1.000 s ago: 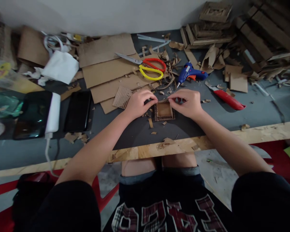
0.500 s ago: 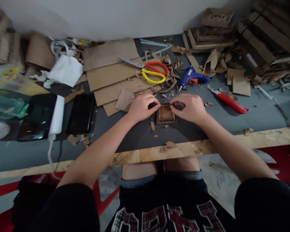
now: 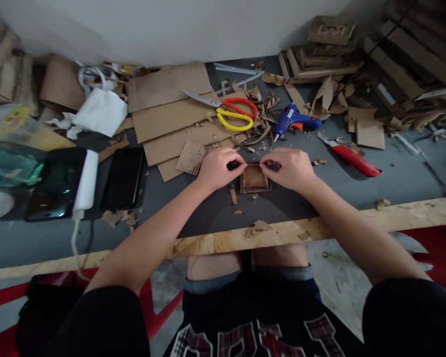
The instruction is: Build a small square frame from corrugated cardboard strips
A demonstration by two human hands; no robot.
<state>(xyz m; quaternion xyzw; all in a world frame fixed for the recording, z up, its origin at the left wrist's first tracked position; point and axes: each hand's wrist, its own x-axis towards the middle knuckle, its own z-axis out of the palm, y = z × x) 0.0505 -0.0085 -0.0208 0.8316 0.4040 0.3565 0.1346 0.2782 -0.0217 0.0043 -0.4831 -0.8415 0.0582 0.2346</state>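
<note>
A small square cardboard tray [image 3: 255, 188] with raised corrugated walls lies flat on the dark tabletop in front of me. At its far left corner, my left hand [image 3: 223, 168] pinches the rim between thumb and forefinger. My right hand [image 3: 288, 168] does the same at the far right corner. A thin cardboard edge spans between the two sets of fingertips; whether it is a separate strip cannot be made out. Just beyond my hands lie a blue glue gun [image 3: 295, 119] and scissors [image 3: 234, 111] with red and yellow handles.
A red-handled cutter [image 3: 357, 158] lies to the right. Overlapping cardboard sheets [image 3: 167, 124] and a ridged cardboard piece [image 3: 191, 156] are at left. Further left are a black phone [image 3: 122, 178] and a white power bank [image 3: 86, 181] with a cable. Cardboard pieces are stacked [image 3: 323, 64] at back right.
Both hands keep their pinch on the tray's far edge, with barely any movement. The whole view has shifted very slightly.
</note>
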